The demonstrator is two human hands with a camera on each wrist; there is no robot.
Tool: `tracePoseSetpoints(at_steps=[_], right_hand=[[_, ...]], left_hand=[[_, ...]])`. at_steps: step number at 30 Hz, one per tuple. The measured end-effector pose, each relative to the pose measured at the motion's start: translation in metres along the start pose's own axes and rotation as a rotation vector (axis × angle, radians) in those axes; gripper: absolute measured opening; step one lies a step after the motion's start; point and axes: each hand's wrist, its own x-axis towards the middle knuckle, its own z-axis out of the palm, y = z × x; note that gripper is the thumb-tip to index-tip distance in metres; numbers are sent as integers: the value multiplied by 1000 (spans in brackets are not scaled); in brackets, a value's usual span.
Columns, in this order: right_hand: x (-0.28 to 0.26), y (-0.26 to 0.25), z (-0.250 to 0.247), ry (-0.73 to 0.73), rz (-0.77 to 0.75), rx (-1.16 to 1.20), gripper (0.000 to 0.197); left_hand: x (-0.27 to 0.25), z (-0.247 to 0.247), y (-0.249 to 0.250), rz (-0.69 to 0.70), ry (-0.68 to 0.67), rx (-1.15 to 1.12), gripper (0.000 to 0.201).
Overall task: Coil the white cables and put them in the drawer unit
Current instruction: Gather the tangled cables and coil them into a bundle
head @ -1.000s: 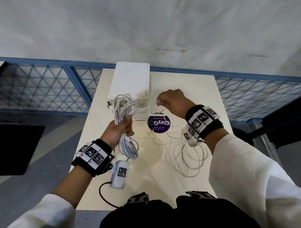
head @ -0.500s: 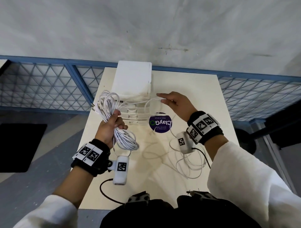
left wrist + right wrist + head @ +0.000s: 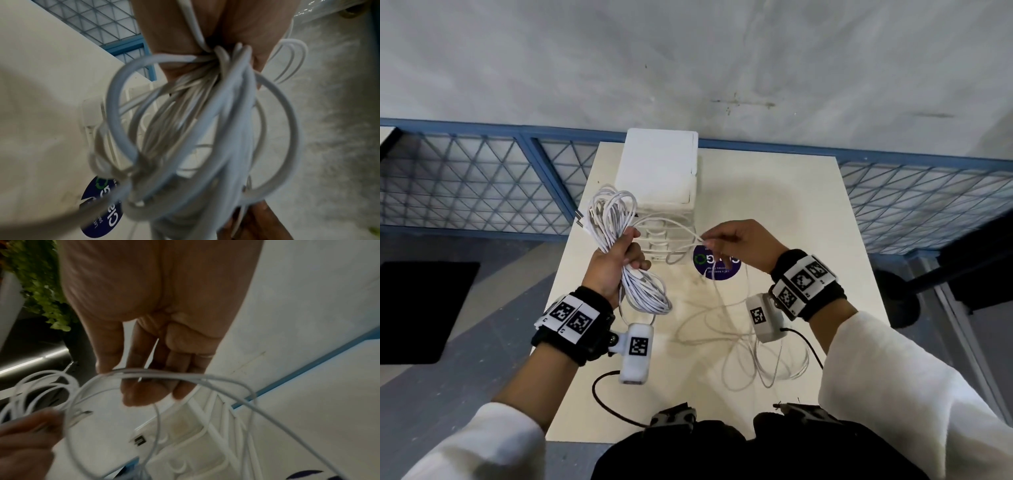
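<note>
head view: my left grip (image 3: 616,262) clutches a mostly coiled white cable bundle (image 3: 619,246); my right grip (image 3: 739,245) pinches its loose strand (image 3: 671,222). slack lies on the bench (image 3: 808,212); the drawer unit (image 3: 659,171), far centre, awaits.

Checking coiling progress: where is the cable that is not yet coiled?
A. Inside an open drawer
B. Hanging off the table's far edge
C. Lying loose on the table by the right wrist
C: loose cable lies on the table, while the left hand grips the coiled bundle.
</note>
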Motion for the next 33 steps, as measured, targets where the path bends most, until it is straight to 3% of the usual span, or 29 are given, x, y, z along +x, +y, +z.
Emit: tracePoseSetpoints(at_steps=[4,9,12,17,19,20,21,23,24,26,28,30,31,33], right_hand=[[5,-15,22,-69,-30,54,24],[11,-17,19,-91,-21,-33,19],[4,5,-8,-146,26,-293,22],[-2,63,-38,80,150,-794,23],[5,70,-38,29,277,-972,23],[7,69,-35,-39,359,-1033,33],[9,68,-31,-112,430,-1058,58],[10,56,-23,-190,393,-954,110],[10,43,-19,-152,294,-826,124],[9,14,-9,-38,33,-521,133],[12,-14,2,27,-222,-296,135],[17,-30,11,-1,-351,-169,130],[18,-36,14,-45,-350,-131,119],[15,-41,16,-181,-224,-20,77]], left_hand=[[1,7,0,18,-22,48,23],[2,6,12,91,-31,20,26],[8,-14,32,146,40,-36,29],[9,-39,50,219,65,-42,25],[5,-32,43,215,42,4,26],[3,-26,38,201,20,18,27],[1,-20,34,179,-9,31,28],[0,-9,28,120,-78,90,27],[-1,-4,27,97,-110,140,24],[-2,4,24,70,-153,237,20],[-3,12,22,63,-190,290,18],[-6,20,22,62,-253,316,19],[-7,23,22,63,-277,315,19],[-10,27,26,60,-291,252,17]])
